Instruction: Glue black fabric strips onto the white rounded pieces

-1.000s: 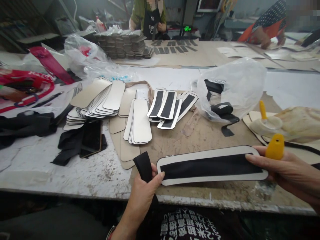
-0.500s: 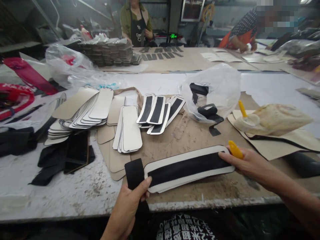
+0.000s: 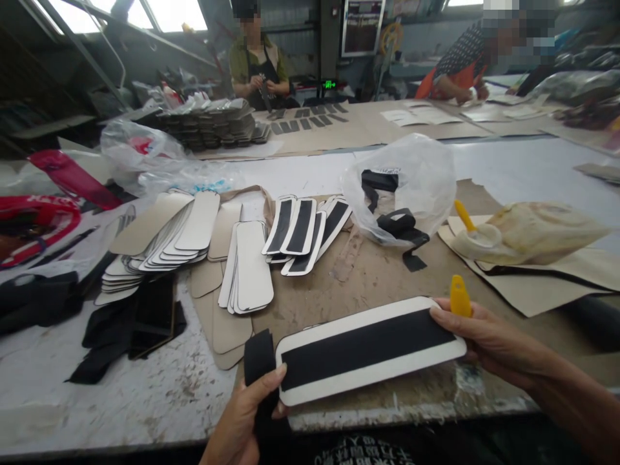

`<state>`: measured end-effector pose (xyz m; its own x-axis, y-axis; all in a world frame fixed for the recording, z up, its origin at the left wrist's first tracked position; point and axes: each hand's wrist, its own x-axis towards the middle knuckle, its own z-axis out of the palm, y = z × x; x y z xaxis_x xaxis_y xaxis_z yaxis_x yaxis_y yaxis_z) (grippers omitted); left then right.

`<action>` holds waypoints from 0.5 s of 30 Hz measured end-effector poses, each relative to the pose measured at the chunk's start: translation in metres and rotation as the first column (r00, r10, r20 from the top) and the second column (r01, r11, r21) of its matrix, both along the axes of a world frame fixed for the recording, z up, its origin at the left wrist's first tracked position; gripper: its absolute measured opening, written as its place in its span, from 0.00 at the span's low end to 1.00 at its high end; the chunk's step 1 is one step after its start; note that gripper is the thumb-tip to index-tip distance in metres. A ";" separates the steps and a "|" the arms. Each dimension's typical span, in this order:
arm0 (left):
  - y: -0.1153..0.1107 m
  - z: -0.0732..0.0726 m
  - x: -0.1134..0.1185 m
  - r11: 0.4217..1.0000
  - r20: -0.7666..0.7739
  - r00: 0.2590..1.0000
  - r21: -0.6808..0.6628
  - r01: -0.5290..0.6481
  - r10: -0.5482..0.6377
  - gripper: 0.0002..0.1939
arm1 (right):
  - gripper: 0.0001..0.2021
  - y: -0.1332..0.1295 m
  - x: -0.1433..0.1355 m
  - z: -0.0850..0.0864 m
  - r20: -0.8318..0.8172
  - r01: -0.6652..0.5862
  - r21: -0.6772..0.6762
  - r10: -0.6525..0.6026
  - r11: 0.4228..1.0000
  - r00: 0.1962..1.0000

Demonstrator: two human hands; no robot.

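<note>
A long white panel (image 3: 382, 376) with rounded ends is held tilted above the table's front edge, with a black strip (image 3: 358, 349) lying along its middle. My left hand (image 3: 245, 413) is closed on the panel's left end, its thumb on the face. A folded length of black band (image 3: 258, 361) is beside that thumb, seemingly in the same hand. My right hand (image 3: 498, 345) grips the right end, thumb on top. It also has a tool with a yellow handle (image 3: 460, 297) sticking up between the fingers; the tool's other end is mostly hidden.
Blank white panels (image 3: 254, 271) and panels with black strips (image 3: 303, 226) lie in piles beyond. A clear plastic bag (image 3: 431, 174) holds black band. A glue pot (image 3: 477, 242) with a yellow handle stands right. A phone (image 3: 154, 316) lies left. Two people work across the table.
The panel has turned so its face shows more fully, and it sits a little lower in view. The yellow handle now stands more upright. Both hands keep their hold.
</note>
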<state>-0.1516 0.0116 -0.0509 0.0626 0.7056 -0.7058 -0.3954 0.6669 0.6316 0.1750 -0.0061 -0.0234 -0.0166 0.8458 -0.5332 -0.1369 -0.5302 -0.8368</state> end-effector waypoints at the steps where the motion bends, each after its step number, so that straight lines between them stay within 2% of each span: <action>1: 0.000 0.001 0.000 1.000 0.005 1.000 -0.003 0.010 -0.010 0.16 | 0.19 0.002 0.000 0.000 -0.036 0.002 -0.008 -0.002 1.000 0.999; 4: 0.006 0.009 -0.002 0.999 0.019 0.999 0.030 0.044 -0.045 0.14 | 0.21 0.012 -0.003 0.000 -0.072 0.060 -0.007 -0.061 0.998 0.996; 7: 0.021 0.024 -0.006 0.994 -0.021 0.997 0.081 0.069 -0.068 0.13 | 0.25 0.028 -0.010 0.004 -0.072 0.134 0.027 -0.132 0.991 0.989; 9: 0.040 0.036 -0.009 0.992 -0.053 0.998 0.118 0.044 -0.038 0.14 | 0.25 0.040 -0.014 0.010 -0.059 0.198 0.079 -0.193 0.977 0.979; 12: 0.076 0.049 -0.008 0.966 -0.076 0.996 0.257 -0.033 0.054 0.15 | 0.23 0.052 -0.019 0.021 -0.033 0.273 0.152 -0.272 0.950 0.962; 15: 0.104 0.048 -0.004 0.934 -0.140 0.990 0.353 0.048 0.002 0.17 | 0.21 0.052 -0.023 0.028 -0.009 0.285 0.173 -0.288 0.943 0.958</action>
